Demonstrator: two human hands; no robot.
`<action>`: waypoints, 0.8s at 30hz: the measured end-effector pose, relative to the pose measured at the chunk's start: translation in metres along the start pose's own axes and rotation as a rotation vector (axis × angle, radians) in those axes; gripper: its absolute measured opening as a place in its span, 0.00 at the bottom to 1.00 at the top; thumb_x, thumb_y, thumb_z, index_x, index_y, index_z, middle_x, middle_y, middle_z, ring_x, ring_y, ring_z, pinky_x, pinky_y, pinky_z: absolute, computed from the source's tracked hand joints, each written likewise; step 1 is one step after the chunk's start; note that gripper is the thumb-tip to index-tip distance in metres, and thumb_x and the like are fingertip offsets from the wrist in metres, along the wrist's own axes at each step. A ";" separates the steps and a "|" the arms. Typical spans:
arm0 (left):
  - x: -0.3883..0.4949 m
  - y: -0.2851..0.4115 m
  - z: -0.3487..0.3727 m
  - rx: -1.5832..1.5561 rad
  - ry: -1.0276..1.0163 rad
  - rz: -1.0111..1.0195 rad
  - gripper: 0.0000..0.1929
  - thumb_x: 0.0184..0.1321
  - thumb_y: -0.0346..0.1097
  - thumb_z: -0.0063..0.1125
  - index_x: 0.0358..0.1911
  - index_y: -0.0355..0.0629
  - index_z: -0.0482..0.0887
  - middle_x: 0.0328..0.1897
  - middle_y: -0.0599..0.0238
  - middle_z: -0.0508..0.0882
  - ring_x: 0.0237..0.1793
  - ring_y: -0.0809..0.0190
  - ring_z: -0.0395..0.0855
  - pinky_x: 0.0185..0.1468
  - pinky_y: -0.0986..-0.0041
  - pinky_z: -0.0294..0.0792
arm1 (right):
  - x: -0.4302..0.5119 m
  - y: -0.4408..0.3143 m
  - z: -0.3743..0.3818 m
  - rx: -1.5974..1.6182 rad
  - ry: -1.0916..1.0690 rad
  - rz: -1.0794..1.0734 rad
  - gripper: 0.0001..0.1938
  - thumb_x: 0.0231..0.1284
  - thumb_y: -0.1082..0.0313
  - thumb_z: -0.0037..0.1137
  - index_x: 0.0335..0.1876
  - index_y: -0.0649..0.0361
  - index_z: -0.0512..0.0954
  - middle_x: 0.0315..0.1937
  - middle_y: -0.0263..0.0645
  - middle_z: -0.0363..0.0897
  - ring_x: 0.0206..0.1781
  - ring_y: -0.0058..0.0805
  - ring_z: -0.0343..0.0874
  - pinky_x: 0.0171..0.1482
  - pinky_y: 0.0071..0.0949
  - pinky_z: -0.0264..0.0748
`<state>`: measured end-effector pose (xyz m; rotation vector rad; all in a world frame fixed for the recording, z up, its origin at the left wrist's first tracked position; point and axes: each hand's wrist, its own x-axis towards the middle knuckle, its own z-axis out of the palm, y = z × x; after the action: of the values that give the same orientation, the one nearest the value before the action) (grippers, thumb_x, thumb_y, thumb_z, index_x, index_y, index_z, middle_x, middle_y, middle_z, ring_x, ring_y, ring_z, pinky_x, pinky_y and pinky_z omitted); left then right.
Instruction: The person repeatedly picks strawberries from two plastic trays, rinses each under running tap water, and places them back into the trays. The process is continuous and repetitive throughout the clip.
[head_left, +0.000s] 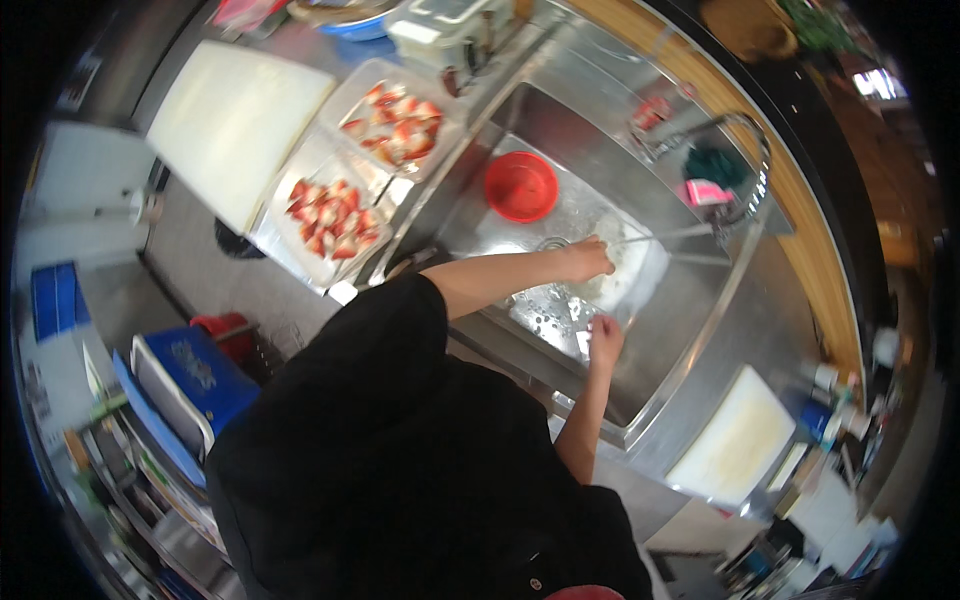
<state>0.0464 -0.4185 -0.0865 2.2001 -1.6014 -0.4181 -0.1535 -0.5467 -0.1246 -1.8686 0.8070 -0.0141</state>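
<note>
A white, partly translucent plastic container (637, 271) lies tilted in the steel sink (675, 337), under a thin stream of water from the faucet (761, 161). My left hand (589, 259) reaches across the sink and rests at the container's near side, fingers bent down over it. Whether those fingers grip anything is hidden by the hand and blur. Closer to the sink's front, my right hand (606, 341) is curled at the container's lower corner and appears to hold its rim. A red plastic bowl (522, 187) sits on the sink floor left of my hands.
Two clear tubs of cut strawberries, one nearer (334, 217) and one farther (397, 124), stand left of the sink by a white cutting board (236, 127). Another cutting board (735, 439) lies to the right. A pink sponge (709, 193) rests behind the sink.
</note>
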 end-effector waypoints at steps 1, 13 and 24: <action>-0.026 -0.003 -0.002 -0.084 0.149 -0.039 0.16 0.52 0.27 0.56 0.45 0.49 0.84 0.36 0.59 0.85 0.47 0.53 0.80 0.57 0.60 0.66 | -0.017 0.011 -0.002 -0.006 -0.056 0.103 0.12 0.65 0.63 0.55 0.40 0.65 0.81 0.31 0.34 0.82 0.31 0.20 0.78 0.30 0.21 0.75; -0.288 -0.088 -0.178 0.153 1.165 -0.701 0.13 0.55 0.24 0.57 0.46 0.38 0.82 0.42 0.51 0.84 0.45 0.45 0.82 0.54 0.60 0.72 | -0.022 -0.019 0.001 -0.121 -0.166 0.033 0.12 0.67 0.60 0.55 0.44 0.62 0.80 0.34 0.35 0.82 0.31 0.19 0.78 0.30 0.20 0.73; -0.425 -0.102 -0.101 -0.031 0.348 -1.540 0.28 0.55 0.56 0.64 0.47 0.38 0.80 0.47 0.48 0.84 0.50 0.45 0.83 0.55 0.57 0.74 | -0.045 -0.107 0.090 -0.154 -0.275 -0.291 0.09 0.63 0.67 0.58 0.44 0.63 0.81 0.34 0.41 0.83 0.37 0.27 0.81 0.43 0.27 0.76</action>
<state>0.0489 0.0275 -0.0398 2.8071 0.5024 -0.3590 -0.0998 -0.4260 -0.0611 -2.0641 0.3529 0.1230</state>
